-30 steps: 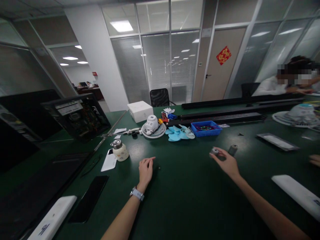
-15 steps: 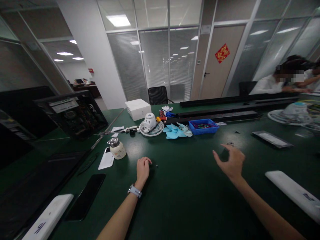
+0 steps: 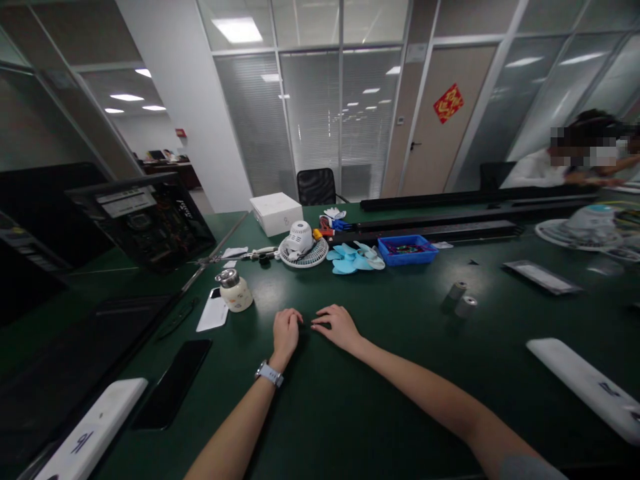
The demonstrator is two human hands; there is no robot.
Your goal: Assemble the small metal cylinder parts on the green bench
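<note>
My left hand [image 3: 287, 333], with a watch [image 3: 269, 374] on its wrist, rests on the green table [image 3: 400, 413]. Its fingers are curled together and their tips are hidden. Just right of it is my right hand [image 3: 339, 327], palm down, with thumb and index fingertip brought close together in a pinch. Anything between them is too small to make out. A narrow gap separates the two hands. Well to the right, two small metallic cylinders, a farther one [image 3: 457, 290] and a nearer one [image 3: 467, 307], stand on the table.
Behind the hands lie a white fan part [image 3: 301, 245], light-blue fan blades [image 3: 353, 259] and a blue tray [image 3: 408, 251] of small parts. A cream bottle [image 3: 234, 291] and dark phone [image 3: 173, 385] are left. White bars [image 3: 583, 383] flank both sides. A person sits far right.
My right hand has swung left from beside the cylinders to next to my left hand, its fingers closing. Both cylinders now show. The tiny round bit by my left hand is out of sight.
</note>
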